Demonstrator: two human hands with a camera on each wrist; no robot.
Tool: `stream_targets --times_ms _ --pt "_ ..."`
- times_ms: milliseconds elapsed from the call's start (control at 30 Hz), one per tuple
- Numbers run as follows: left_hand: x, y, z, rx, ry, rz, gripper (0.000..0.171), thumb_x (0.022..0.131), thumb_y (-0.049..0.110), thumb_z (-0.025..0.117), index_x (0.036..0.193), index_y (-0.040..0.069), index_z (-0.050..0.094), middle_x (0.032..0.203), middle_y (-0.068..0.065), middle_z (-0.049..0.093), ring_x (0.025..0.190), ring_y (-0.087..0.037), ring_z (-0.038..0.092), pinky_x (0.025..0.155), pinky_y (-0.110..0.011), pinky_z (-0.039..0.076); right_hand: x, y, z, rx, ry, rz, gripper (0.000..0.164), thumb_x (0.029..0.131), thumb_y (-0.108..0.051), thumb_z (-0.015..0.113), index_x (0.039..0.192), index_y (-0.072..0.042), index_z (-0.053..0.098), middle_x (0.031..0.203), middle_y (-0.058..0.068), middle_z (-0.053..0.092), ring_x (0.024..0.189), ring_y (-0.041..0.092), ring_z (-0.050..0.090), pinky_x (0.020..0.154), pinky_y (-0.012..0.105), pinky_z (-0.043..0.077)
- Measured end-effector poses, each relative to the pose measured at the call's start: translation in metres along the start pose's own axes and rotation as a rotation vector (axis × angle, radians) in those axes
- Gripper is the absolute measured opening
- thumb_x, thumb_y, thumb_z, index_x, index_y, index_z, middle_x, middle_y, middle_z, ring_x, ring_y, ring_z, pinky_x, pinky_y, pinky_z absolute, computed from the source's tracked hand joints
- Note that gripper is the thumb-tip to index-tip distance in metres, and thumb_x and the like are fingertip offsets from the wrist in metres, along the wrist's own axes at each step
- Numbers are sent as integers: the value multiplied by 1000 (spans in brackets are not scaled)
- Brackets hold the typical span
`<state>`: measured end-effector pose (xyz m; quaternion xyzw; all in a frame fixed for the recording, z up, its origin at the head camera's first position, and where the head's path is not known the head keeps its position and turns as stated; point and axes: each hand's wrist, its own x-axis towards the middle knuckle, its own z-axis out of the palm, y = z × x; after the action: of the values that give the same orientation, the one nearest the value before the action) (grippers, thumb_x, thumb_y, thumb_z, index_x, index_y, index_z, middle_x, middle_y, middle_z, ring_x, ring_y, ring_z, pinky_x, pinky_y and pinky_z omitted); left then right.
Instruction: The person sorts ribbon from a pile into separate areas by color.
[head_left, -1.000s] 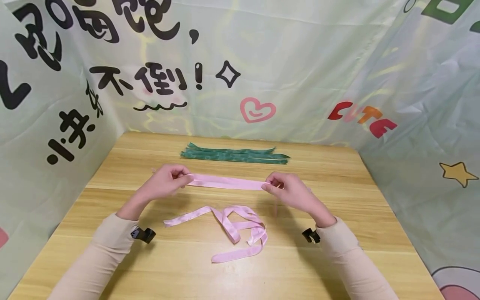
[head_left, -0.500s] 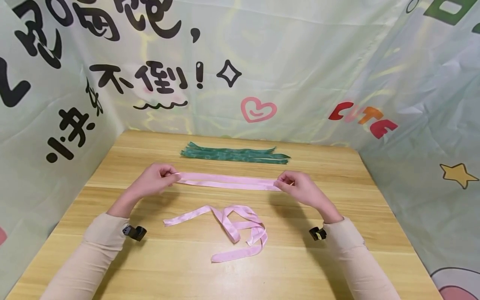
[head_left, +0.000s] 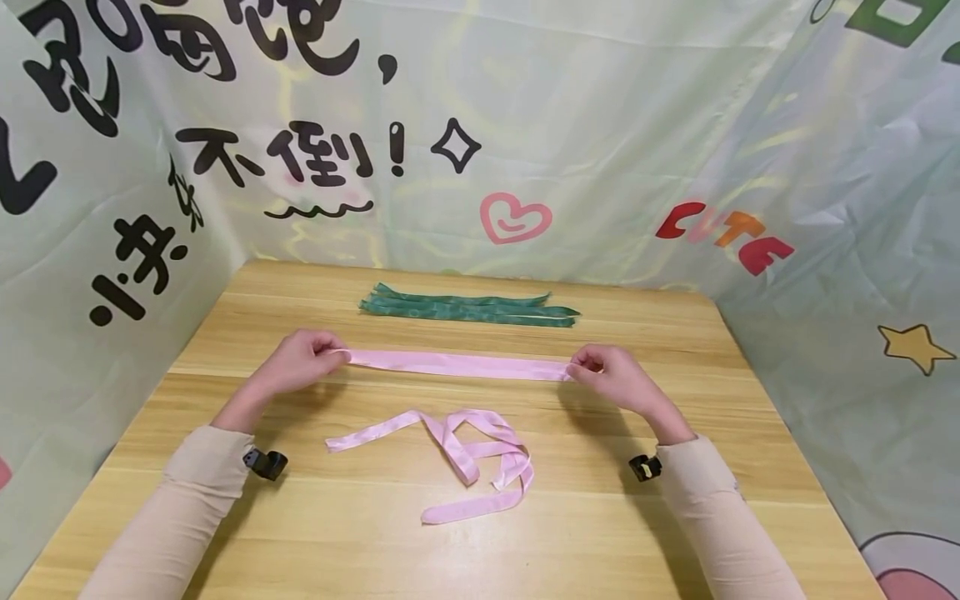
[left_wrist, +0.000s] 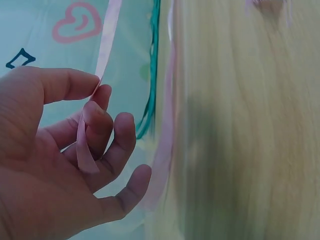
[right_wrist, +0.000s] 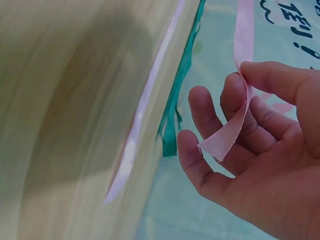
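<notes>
A pink ribbon (head_left: 457,364) is stretched between the hands above the table. The left hand (head_left: 296,364) pinches its left end between thumb and forefinger, and a short tail (left_wrist: 84,150) hangs past the fingers in the left wrist view. At the other end, the right hand (head_left: 618,382) pinches it the same way; the ribbon's cut tip (right_wrist: 222,142) hangs over the palm side in the right wrist view. Both wrist views show another pink ribbon (right_wrist: 131,142) lying straight on the table, hidden in the head view behind the held one. Nearer the body lie loose, looped pink ribbons (head_left: 465,467).
Several green ribbons (head_left: 465,308) lie side by side toward the back of the wooden table (head_left: 247,533). Printed cloth (head_left: 600,150) walls the table at the back and sides. A small black device (head_left: 266,464) sits on each wrist.
The hands have moved apart, left hand leftward and right hand rightward, and more ribbon shows between them. The second straight ribbon, visible below it half a second ago, is now covered in the head view.
</notes>
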<state>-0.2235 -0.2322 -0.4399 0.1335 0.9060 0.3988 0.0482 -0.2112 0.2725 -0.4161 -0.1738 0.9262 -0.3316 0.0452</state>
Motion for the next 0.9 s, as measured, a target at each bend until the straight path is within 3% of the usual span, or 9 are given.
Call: stream_targets --times_ms 133,267,367,500,633,900 --pt "0 -4 1 40 15 -14 17 98 17 69 102 2 78 80 -4 65 68 -14 50 65 -29 43 0 5 2 -15 6 1 11 101 -12 68 99 -3 74 86 13 71 78 16 55 69 27 45" --pt "0 -7 3 64 21 -23 19 98 16 69 104 1 78 88 -10 70 68 -17 53 68 -32 45 1 9 6 -60 -3 21 11 101 -12 68 98 -4 74 84 9 69 75 16 53 69 28 45" --pt "1 -7 6 80 18 -30 20 99 16 68 105 1 79 99 -15 76 74 -17 60 77 -39 53 1 12 9 -80 -22 41 12 102 -12 66 99 -3 73 82 5 68 73 15 52 68 30 45" --pt "3 -8 11 97 20 -32 20 98 14 66 105 1 80 108 -19 78 76 -16 64 82 -40 54 3 14 10 -95 -29 51 13 101 -12 66 98 -3 74 78 3 66 70 15 51 67 31 44" --pt "4 -9 16 105 14 -34 20 97 13 65 102 0 80 96 -15 78 64 -15 58 72 -33 49 4 17 12 -103 -40 56 13 100 -12 67 97 -2 74 77 4 65 68 15 50 64 29 43" --pt "7 -9 20 128 7 -43 18 95 14 66 94 2 80 72 -3 69 58 -13 49 61 -28 40 5 20 14 -136 -108 70 12 100 -12 68 96 -3 75 75 1 63 66 12 48 63 28 41"
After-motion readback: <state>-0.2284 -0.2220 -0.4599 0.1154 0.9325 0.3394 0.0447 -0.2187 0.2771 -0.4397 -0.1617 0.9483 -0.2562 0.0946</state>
